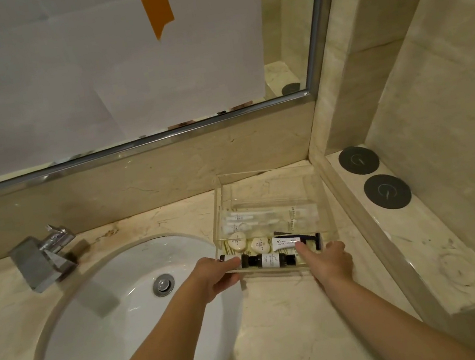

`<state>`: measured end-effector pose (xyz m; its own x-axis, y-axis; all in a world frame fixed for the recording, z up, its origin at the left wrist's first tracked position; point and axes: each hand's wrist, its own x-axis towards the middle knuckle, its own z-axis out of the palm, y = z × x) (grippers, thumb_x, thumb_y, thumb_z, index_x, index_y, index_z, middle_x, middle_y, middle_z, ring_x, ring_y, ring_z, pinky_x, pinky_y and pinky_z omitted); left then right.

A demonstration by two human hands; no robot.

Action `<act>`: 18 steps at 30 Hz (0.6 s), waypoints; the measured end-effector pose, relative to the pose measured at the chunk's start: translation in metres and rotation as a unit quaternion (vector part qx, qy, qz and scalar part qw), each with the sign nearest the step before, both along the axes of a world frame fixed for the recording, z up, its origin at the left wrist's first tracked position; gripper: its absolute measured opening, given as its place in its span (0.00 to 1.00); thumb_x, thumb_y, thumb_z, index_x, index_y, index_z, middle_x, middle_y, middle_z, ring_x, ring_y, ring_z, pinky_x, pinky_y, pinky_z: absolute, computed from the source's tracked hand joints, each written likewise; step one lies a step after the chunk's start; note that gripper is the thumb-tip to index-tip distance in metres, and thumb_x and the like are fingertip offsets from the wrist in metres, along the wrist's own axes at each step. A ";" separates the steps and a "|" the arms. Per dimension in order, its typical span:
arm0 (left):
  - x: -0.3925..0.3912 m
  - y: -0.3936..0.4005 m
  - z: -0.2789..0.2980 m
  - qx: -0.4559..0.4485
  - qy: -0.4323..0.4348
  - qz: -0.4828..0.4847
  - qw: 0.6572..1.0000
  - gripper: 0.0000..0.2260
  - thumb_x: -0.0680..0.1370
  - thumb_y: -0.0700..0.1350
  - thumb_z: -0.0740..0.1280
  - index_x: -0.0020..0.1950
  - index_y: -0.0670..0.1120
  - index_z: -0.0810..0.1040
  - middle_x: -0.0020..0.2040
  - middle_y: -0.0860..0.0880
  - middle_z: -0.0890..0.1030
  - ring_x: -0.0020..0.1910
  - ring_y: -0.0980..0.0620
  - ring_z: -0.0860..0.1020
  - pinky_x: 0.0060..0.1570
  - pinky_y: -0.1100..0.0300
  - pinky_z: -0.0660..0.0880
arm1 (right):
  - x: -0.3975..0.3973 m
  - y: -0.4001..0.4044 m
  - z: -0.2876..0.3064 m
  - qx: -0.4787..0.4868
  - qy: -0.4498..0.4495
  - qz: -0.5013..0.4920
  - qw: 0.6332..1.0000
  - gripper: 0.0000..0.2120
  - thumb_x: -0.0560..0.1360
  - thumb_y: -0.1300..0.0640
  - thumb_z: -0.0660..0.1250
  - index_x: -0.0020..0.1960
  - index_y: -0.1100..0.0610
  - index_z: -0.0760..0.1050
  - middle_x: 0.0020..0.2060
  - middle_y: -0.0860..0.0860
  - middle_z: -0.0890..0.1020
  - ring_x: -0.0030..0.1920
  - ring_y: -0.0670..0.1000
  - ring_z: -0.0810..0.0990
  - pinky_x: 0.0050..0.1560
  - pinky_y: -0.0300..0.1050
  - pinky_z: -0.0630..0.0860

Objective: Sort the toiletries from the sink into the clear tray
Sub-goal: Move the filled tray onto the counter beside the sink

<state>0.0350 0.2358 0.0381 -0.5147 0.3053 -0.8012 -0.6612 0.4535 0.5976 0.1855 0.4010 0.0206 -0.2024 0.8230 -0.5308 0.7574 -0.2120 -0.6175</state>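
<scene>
Marble counter (283, 322) carries the clear tray (263, 175), tucked into the corner just beside the raised ledge (421, 247) on its right and near the backsplash behind, with open counter in front. Its left wall sits close to the rim of the sink (101, 313). The left hand (214, 277) grips the tray's near left corner, thumb over the rim; the right hand (330, 261) holds the near right corner, thumb inside the tray. Inside lie a dark bottle (267, 260), two round soaps (249, 241), a white tube (285, 242) and a razor (317, 240). Clear-wrapped packets (245, 217) farther back are hard to make out. Fingers under the tray are hidden.
</scene>
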 end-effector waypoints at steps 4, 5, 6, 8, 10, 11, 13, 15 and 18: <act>-0.001 0.010 0.000 0.008 0.021 0.037 0.999 0.06 0.75 0.36 0.70 0.47 0.35 0.75 0.36 0.41 0.79 0.31 0.50 0.77 0.32 0.64 0.81 | -0.012 0.000 0.001 0.002 0.024 -0.042 0.999 0.47 0.58 0.34 0.73 0.67 0.60 0.64 0.63 0.60 0.72 0.59 0.62 0.76 0.56 0.58 0.77; -0.001 0.014 -0.001 0.013 0.024 0.055 0.998 0.05 0.76 0.35 0.69 0.47 0.35 0.75 0.36 0.41 0.78 0.31 0.50 0.76 0.31 0.64 0.81 | -0.015 0.001 0.002 -0.001 0.039 -0.059 0.998 0.49 0.56 0.32 0.71 0.67 0.59 0.64 0.62 0.59 0.73 0.55 0.61 0.80 0.54 0.58 0.79; -0.001 0.018 -0.003 0.018 0.026 0.074 0.997 0.03 0.77 0.34 0.68 0.46 0.35 0.75 0.35 0.41 0.78 0.30 0.50 0.76 0.30 0.64 0.81 | -0.017 0.002 0.002 -0.013 0.051 -0.073 0.996 0.48 0.56 0.33 0.71 0.66 0.59 0.64 0.62 0.58 0.74 0.50 0.60 0.83 0.51 0.57 0.81; 0.001 0.028 -0.007 0.021 0.034 0.103 0.994 0.02 0.77 0.32 0.65 0.45 0.34 0.74 0.33 0.41 0.77 0.29 0.49 0.75 0.29 0.64 0.80 | -0.020 0.005 0.005 -0.044 0.085 -0.104 0.990 0.42 0.62 0.40 0.75 0.66 0.60 0.64 0.58 0.59 0.77 0.42 0.56 0.85 0.48 0.55 0.82; 0.001 0.033 -0.010 0.024 0.039 0.114 0.992 0.02 0.78 0.32 0.64 0.46 0.33 0.74 0.32 0.40 0.77 0.26 0.49 0.75 0.29 0.63 0.80 | -0.019 0.007 0.005 -0.065 0.110 -0.143 0.981 0.38 0.66 0.46 0.76 0.66 0.61 0.63 0.54 0.59 0.80 0.40 0.55 0.85 0.46 0.53 0.82; 0.000 0.034 -0.013 0.022 0.040 0.113 0.993 0.02 0.78 0.33 0.64 0.47 0.33 0.74 0.32 0.40 0.77 0.24 0.50 0.75 0.29 0.63 0.80 | -0.019 0.007 0.002 -0.069 0.118 -0.157 0.978 0.37 0.66 0.47 0.76 0.66 0.61 0.63 0.51 0.58 0.81 0.39 0.55 0.85 0.45 0.52 0.82; -0.003 0.034 -0.016 0.013 0.044 0.104 0.994 0.04 0.78 0.33 0.65 0.49 0.32 0.75 0.33 0.39 0.78 0.22 0.50 0.76 0.29 0.62 0.80 | -0.018 0.005 0.000 -0.080 0.137 -0.174 0.972 0.37 0.66 0.48 0.77 0.66 0.61 0.64 0.41 0.53 0.80 0.40 0.55 0.86 0.47 0.55 0.82; -0.004 0.034 -0.019 0.008 0.050 0.098 0.994 0.05 0.78 0.34 0.66 0.50 0.32 0.75 0.34 0.39 0.79 0.21 0.51 0.76 0.30 0.61 0.80 | -0.019 0.005 0.001 -0.095 0.163 -0.183 0.965 0.34 0.67 0.53 0.77 0.65 0.62 0.65 0.33 0.49 0.75 0.41 0.57 0.85 0.51 0.57 0.81; -0.003 0.035 -0.020 0.014 0.056 0.089 0.994 0.04 0.78 0.35 0.66 0.48 0.33 0.74 0.35 0.38 0.79 0.25 0.47 0.78 0.29 0.60 0.81 | -0.020 0.008 0.003 -0.105 0.185 -0.189 0.959 0.26 0.67 0.57 0.77 0.59 0.62 0.68 0.32 0.48 0.74 0.36 0.54 0.83 0.50 0.55 0.82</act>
<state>0.0317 0.2704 0.0181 -0.6477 0.2225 -0.7287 -0.6587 0.3171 0.6823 0.1657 0.4087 0.0232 -0.1169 0.7576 -0.6422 0.3386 -0.5775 -0.7428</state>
